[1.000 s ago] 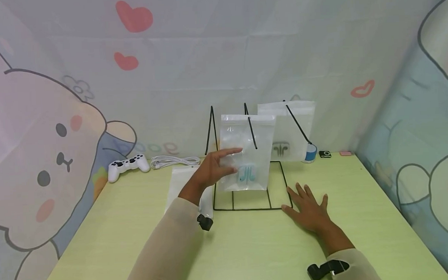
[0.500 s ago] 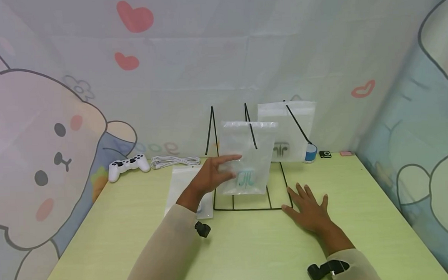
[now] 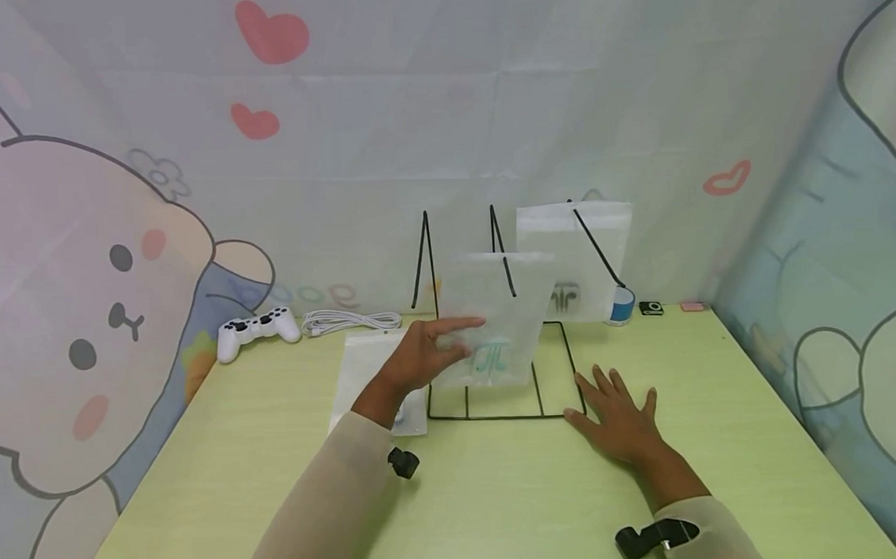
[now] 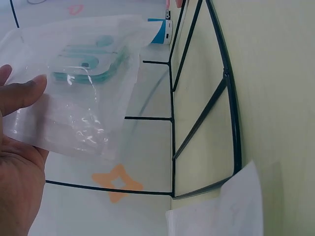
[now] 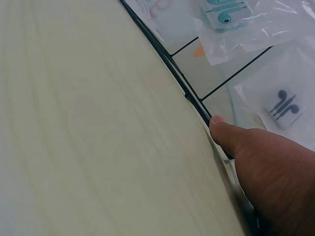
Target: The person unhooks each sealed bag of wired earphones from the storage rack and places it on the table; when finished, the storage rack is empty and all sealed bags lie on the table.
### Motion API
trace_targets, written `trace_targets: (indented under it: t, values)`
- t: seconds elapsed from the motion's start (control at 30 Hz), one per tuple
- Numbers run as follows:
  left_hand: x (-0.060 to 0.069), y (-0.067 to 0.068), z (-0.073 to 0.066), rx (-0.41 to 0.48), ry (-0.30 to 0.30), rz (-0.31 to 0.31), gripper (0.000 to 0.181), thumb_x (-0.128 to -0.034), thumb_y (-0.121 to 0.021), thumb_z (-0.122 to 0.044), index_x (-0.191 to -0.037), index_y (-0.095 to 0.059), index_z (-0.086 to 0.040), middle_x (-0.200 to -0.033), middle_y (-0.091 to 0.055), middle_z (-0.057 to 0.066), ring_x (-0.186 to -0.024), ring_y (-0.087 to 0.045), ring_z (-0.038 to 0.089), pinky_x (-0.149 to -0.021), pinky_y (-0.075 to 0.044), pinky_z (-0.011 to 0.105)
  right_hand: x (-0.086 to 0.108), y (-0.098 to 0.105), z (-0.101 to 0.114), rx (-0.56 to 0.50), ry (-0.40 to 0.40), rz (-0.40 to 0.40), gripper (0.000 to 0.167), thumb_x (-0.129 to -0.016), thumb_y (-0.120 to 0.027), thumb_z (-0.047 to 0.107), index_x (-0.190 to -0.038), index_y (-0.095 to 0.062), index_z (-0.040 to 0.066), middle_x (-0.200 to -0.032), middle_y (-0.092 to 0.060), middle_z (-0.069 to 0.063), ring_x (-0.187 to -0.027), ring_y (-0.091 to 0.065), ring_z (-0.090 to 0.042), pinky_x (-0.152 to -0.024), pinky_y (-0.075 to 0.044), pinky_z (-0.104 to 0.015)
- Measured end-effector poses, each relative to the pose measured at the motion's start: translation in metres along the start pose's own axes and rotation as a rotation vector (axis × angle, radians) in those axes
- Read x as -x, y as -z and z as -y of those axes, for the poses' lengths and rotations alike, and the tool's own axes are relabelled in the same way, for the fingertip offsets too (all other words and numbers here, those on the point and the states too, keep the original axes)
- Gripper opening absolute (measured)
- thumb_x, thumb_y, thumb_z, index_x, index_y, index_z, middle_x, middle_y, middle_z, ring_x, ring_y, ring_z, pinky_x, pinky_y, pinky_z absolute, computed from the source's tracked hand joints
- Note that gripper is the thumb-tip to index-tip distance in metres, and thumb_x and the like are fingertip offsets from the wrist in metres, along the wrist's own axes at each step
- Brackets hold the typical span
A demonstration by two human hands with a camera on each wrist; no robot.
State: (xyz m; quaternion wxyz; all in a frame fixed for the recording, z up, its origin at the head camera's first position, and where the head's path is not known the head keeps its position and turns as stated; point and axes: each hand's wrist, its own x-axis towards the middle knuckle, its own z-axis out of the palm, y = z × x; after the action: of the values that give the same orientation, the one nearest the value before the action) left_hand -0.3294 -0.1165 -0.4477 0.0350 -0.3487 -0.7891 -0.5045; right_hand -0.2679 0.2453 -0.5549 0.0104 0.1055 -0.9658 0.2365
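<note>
A clear zip bag (image 3: 489,294) with teal earphones (image 3: 491,357) inside hangs tilted on the middle hook of a black wire rack (image 3: 502,418). My left hand (image 3: 419,356) holds its left side, thumb and index finger in front; the other fingers are hidden. Up close in the left wrist view, the thumb (image 4: 27,93) lies on the plastic. My right hand (image 3: 619,418) is spread on the table by the rack's front right corner, its thumb (image 5: 227,135) pressing the frame. Another zip bag (image 3: 548,254) with dark earphones (image 3: 565,297) hangs on the right hook.
A white zip bag (image 3: 358,379) lies on the table left of the rack. Farther back are a white game controller (image 3: 257,331), a coiled white cable (image 3: 352,321), a blue-and-white round item (image 3: 622,305), a small black device (image 3: 650,308) and a pink block (image 3: 692,307).
My left hand has drawn slightly lower with the bag. The bag's top has slid along the hook towards the tip and its face has tilted. My right hand has stayed put.
</note>
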Motion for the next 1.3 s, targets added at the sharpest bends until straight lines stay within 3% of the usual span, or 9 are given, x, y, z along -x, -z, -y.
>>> trace_targets:
  t: [0.3, 0.53, 0.73, 0.83, 0.97, 1.07, 1.17, 1.23, 1.3]
  values:
    - [0.004, -0.001, -0.004, -0.067, -0.031, -0.014, 0.040, -0.1018, -0.076, -0.006, -0.141, -0.076, -0.015, -0.148, -0.072, 0.010, -0.129, -0.071, 0.025, -0.096, -0.053, 0.032, 0.001, 0.002, 0.002, -0.004, 0.000, 0.003, 0.080, -0.109, -0.051, 0.065, -0.173, -0.035, 0.019, -0.182, -0.021, -0.021, -0.169, -0.010, -0.052, -0.117, 0.010, -0.092]
    - [0.008, -0.002, -0.004, -0.075, -0.042, -0.026, 0.039, -0.1013, -0.076, -0.004, -0.139, -0.078, -0.014, -0.145, -0.074, 0.011, -0.137, -0.070, 0.029, -0.097, -0.055, 0.030, 0.000, 0.001, 0.001, 0.003, -0.002, 0.003, 0.081, -0.109, -0.050, 0.066, -0.173, -0.035, 0.019, -0.182, -0.020, -0.021, -0.169, -0.010, -0.052, -0.117, 0.011, -0.092]
    - [0.010, -0.003, -0.008, -0.046, -0.014, -0.031, 0.038, -0.1018, -0.075, -0.003, -0.137, -0.079, -0.017, -0.146, -0.073, 0.009, -0.126, -0.072, 0.024, -0.091, -0.053, 0.033, 0.000, 0.000, 0.000, -0.001, -0.004, 0.002, 0.081, -0.109, -0.050, 0.067, -0.173, -0.035, 0.019, -0.182, -0.020, -0.021, -0.169, -0.009, -0.052, -0.116, 0.011, -0.092]
    - [0.011, -0.003, -0.010, -0.047, -0.013, -0.036, 0.038, -0.1021, -0.075, -0.004, -0.137, -0.079, -0.017, -0.146, -0.074, 0.009, -0.131, -0.071, 0.023, -0.092, -0.053, 0.034, -0.001, -0.001, 0.000, -0.002, -0.006, 0.005, 0.081, -0.109, -0.050, 0.067, -0.173, -0.035, 0.019, -0.182, -0.020, -0.021, -0.169, -0.009, -0.052, -0.117, 0.012, -0.092]
    - [0.013, -0.004, -0.012, -0.064, -0.021, -0.034, 0.037, -0.1026, -0.074, -0.004, -0.137, -0.079, -0.015, -0.145, -0.074, 0.010, -0.107, -0.074, 0.018, -0.090, -0.053, 0.033, -0.001, -0.001, -0.001, -0.005, -0.005, 0.010, 0.082, -0.109, -0.049, 0.067, -0.173, -0.035, 0.019, -0.182, -0.019, -0.021, -0.169, -0.009, -0.052, -0.117, 0.012, -0.092]
    - [0.014, -0.004, -0.014, -0.067, -0.029, -0.026, 0.036, -0.1032, -0.073, -0.003, -0.137, -0.079, -0.014, -0.144, -0.074, 0.011, -0.108, -0.074, 0.019, -0.090, -0.052, 0.033, -0.001, -0.001, 0.000, -0.004, -0.005, 0.010, 0.081, -0.109, -0.049, 0.067, -0.173, -0.034, 0.019, -0.182, -0.019, -0.021, -0.169, -0.008, -0.052, -0.117, 0.012, -0.092]
    - [0.015, -0.005, -0.017, -0.060, -0.029, -0.020, 0.035, -0.1037, -0.073, -0.004, -0.137, -0.079, -0.014, -0.144, -0.074, 0.010, -0.125, -0.072, 0.017, -0.092, -0.052, 0.034, -0.001, 0.000, 0.000, 0.000, -0.009, 0.010, 0.081, -0.109, -0.049, 0.067, -0.173, -0.034, 0.020, -0.183, -0.019, -0.021, -0.169, -0.008, -0.052, -0.117, 0.012, -0.091]
    - [0.016, -0.005, -0.017, -0.060, -0.029, -0.017, 0.035, -0.1040, -0.072, -0.004, -0.137, -0.079, -0.013, -0.144, -0.074, 0.011, -0.104, -0.074, 0.012, -0.089, -0.052, 0.033, -0.001, 0.000, 0.000, 0.000, -0.009, 0.013, 0.082, -0.109, -0.049, 0.067, -0.173, -0.034, 0.020, -0.183, -0.019, -0.021, -0.169, -0.008, -0.052, -0.117, 0.012, -0.092]
    - [0.016, -0.005, -0.018, -0.063, -0.037, -0.016, 0.034, -0.1039, -0.072, -0.004, -0.137, -0.078, -0.011, -0.143, -0.074, 0.013, -0.083, -0.066, 0.005, -0.087, -0.052, 0.031, -0.001, 0.000, 0.000, -0.001, -0.009, 0.014, 0.082, -0.109, -0.049, 0.067, -0.173, -0.034, 0.019, -0.183, -0.019, -0.021, -0.169, -0.008, -0.052, -0.117, 0.013, -0.092]
